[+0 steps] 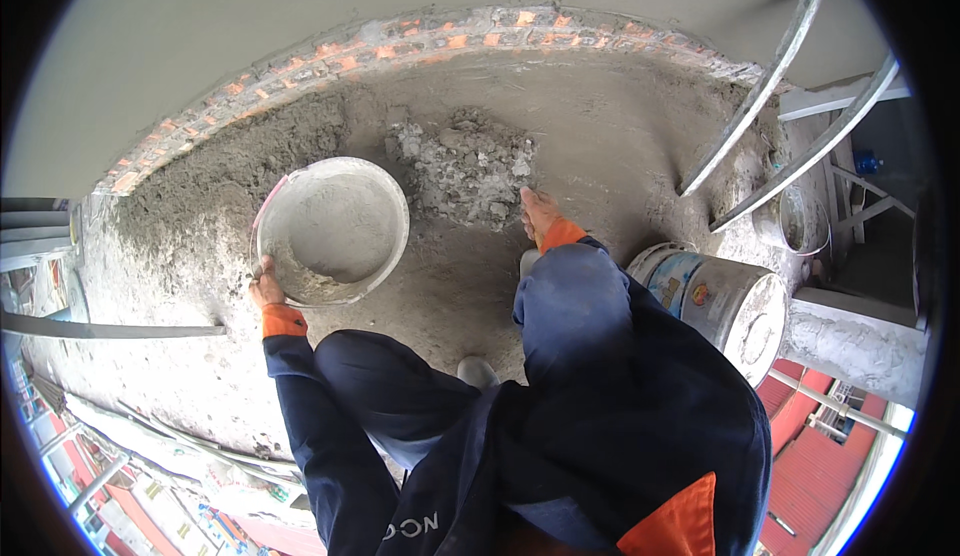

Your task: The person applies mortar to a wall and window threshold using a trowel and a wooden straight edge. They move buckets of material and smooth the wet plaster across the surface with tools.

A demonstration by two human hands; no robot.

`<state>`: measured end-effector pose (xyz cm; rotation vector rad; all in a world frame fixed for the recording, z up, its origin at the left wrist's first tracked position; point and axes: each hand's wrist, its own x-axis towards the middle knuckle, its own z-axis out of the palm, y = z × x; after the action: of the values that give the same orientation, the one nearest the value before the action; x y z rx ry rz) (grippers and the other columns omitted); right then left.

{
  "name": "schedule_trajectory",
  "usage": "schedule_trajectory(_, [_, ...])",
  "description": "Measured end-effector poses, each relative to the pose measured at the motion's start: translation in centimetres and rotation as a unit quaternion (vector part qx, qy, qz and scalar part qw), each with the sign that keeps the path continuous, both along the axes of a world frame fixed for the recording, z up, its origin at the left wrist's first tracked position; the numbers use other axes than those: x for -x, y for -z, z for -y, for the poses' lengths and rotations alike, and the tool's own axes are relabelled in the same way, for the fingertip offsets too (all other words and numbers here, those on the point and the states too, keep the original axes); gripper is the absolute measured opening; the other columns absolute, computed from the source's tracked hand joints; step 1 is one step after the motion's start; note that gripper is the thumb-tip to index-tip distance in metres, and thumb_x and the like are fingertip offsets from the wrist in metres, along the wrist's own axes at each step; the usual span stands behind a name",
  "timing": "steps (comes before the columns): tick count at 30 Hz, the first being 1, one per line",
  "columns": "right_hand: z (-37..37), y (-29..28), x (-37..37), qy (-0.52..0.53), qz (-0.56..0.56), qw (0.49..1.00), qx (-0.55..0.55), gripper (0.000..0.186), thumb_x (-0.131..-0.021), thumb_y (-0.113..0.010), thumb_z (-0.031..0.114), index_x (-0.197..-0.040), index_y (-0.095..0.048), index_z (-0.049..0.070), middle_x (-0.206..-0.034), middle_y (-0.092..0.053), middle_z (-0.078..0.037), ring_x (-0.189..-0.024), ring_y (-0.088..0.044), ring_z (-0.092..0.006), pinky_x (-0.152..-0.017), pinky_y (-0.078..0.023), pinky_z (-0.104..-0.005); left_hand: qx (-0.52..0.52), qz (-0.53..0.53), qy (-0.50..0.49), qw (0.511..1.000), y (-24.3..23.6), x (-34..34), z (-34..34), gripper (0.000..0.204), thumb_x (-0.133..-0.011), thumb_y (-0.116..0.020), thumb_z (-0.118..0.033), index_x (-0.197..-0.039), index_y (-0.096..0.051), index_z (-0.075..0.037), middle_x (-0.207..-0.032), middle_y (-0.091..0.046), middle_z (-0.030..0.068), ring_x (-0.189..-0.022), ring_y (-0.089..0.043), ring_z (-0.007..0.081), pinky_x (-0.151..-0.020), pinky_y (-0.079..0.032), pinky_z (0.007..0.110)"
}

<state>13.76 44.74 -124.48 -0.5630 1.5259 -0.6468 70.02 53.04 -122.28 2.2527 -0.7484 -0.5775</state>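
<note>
A round bucket (335, 226) with a pale rim and grey mortar coating its inside is at my left, its mouth toward me. My left hand (266, 286) is closed on its near-left edge, where the thin handle runs. My right hand (541, 214) is low, in front of my right knee, with its fingers curled. It is beside a crumbly grey heap of mortar (465, 171) on the floor. Whatever the right fingers grip is hidden or too small to name.
A low strip of exposed brick (385, 53) curves along the wall base ahead. To my right lies a large white bucket (715, 301), with a smaller pail (800, 218) beyond it. Slanting metal poles (755, 96) stand at the right; another bar (120, 330) juts in from the left.
</note>
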Motion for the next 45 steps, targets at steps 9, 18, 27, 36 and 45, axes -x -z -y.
schedule_trajectory(9, [1.2,-3.7,-4.3,-0.401,-0.466,0.761,0.206,0.035,-0.094,-0.041,0.032,-0.103,-0.048,-0.001,-0.091,-0.063,-0.028,-0.087,-0.059,-0.0454,-0.077,-0.047,-0.0489,-0.146,0.034,-0.063,0.987,-1.5,1.0,-5.0,0.057,-0.086,-0.052,-0.054,-0.085,-0.071,-0.001,-0.067,-0.065,0.0123,-0.065,-0.059,0.0228,-0.065,-0.047,0.034])
schedule_trajectory(18, [0.3,-5.5,-2.8,-0.547,-0.476,0.682,0.098,0.038,-0.091,-0.045,0.02,-0.121,-0.038,-0.003,-0.09,-0.063,-0.028,-0.092,-0.059,-0.0456,-0.081,-0.047,-0.0529,-0.038,-0.088,-0.219,0.971,-4.8,2.0,-6.6,0.042,-0.084,-0.059,-0.043,-0.087,-0.073,-0.004,-0.067,-0.065,0.011,-0.055,-0.057,0.0199,-0.051,-0.046,0.033])
schedule_trajectory(27, [5.9,-24.5,4.5,-0.586,-0.347,0.702,0.208,0.056,-0.086,-0.054,0.038,-0.119,-0.049,-0.006,-0.092,-0.064,-0.026,-0.095,-0.059,-0.0414,-0.085,-0.045,-0.0452,-0.045,-0.013,-0.196,0.98,-4.3,-1.4,-7.1,0.04,-0.083,-0.059,-0.043,-0.09,-0.074,-0.008,-0.081,-0.07,0.0096,-0.072,-0.061,0.0206,-0.071,-0.047,0.035])
schedule_trajectory(36, [-1.4,-16.1,-6.2,-0.643,-0.322,0.686,0.113,0.066,-0.082,-0.061,0.043,-0.124,-0.048,-0.006,-0.112,-0.059,-0.027,-0.108,-0.055,-0.0391,-0.091,-0.044,-0.0419,-0.054,-0.018,-0.166,0.985,-4.6,-0.9,-7.3,0.045,-0.087,-0.054,-0.043,-0.088,-0.072,-0.001,-0.078,-0.069,0.0116,-0.071,-0.064,0.0223,-0.07,-0.049,0.033])
schedule_trajectory(45, [-12.1,-3.2,-15.3,-0.467,-0.166,0.805,0.327,0.051,-0.087,-0.056,0.039,-0.119,-0.051,-0.001,-0.096,-0.063,-0.017,-0.088,-0.06,-0.0331,-0.079,-0.047,-0.0412,0.033,-0.122,-0.227,0.966,-3.4,-1.0,-7.7,0.042,-0.084,-0.063,-0.038,-0.089,-0.071,0.003,-0.08,-0.069,0.0104,-0.07,-0.063,0.0191,-0.068,-0.049,0.032])
